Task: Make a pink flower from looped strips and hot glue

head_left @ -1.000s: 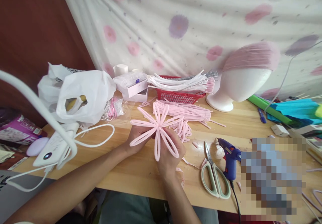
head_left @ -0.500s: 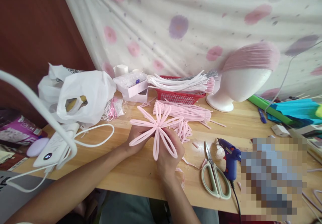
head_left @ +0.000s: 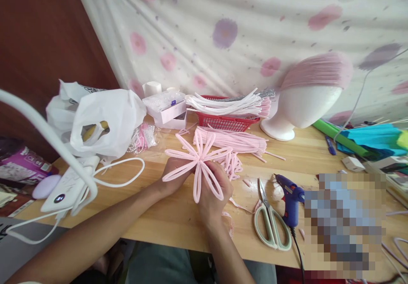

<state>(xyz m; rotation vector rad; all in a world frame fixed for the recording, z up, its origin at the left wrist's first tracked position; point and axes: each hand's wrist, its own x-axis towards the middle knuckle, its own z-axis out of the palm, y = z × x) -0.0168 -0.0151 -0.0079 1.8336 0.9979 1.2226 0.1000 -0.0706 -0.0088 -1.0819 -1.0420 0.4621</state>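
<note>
A pink pipe-cleaner flower (head_left: 199,160) with several looped petals faces up toward me over the table. My right hand (head_left: 218,192) is closed round its underside, just below the centre. From the left, my left hand (head_left: 176,181) also grips it behind the petals, where most of its fingers are hidden. Beyond the flower lie a bundle of pink pipe cleaners (head_left: 231,141) and a small heap of curled pink pieces (head_left: 234,165). A measuring tape (head_left: 228,222) lies partly behind my right wrist.
Scissors (head_left: 270,226) and a blue glue gun (head_left: 290,199) lie at the right. A red basket (head_left: 219,122) of pipe cleaners and a white foam head (head_left: 306,105) stand at the back. White bags (head_left: 108,118) and a power strip (head_left: 65,186) sit left.
The flower tilts very slightly in my hands, its petals shifting a little. Otherwise the whole view has only moved a touch, and both hands keep their grip.
</note>
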